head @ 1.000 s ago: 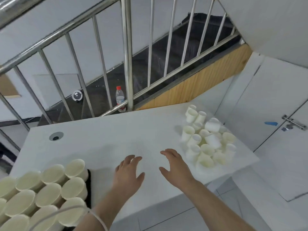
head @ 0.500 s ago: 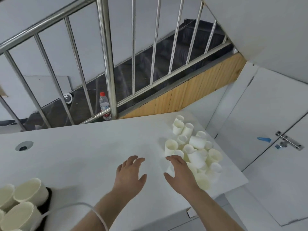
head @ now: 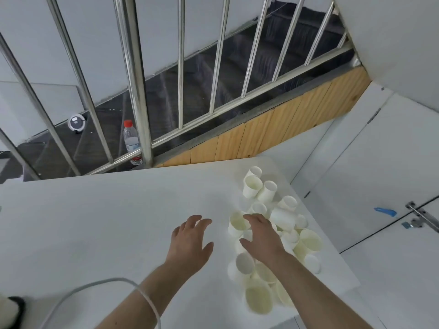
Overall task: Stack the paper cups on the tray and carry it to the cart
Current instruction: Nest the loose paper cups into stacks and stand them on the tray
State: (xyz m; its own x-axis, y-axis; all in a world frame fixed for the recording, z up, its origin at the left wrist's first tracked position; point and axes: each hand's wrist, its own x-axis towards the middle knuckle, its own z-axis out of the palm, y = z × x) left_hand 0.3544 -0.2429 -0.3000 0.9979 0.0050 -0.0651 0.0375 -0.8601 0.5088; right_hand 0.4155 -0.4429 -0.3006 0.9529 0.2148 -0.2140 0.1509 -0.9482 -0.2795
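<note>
Taking the white table (head: pixel 99 224) as the landmark and reading from its left side across: at its near-left corner only a sliver of the black tray (head: pixel 17 307) shows, where a second ago a whole block of cups stood in view on it, so the person's view has swung right, toward the loose stock. Over the table's middle, the left hand (head: pixel 190 243) hovers with fingers spread, holding nothing. Just right of it, the right hand (head: pixel 263 238) has advanced from bare tabletop to above the near edge of the paper cups (head: pixel 273 229); its fingers are loosely extended, gripping nothing yet. The pickup looks imminent. The cups crowd the table's right end in a jumbled heap (white outside, cream inside), some upright, some tipped on their sides, none nested.
</note>
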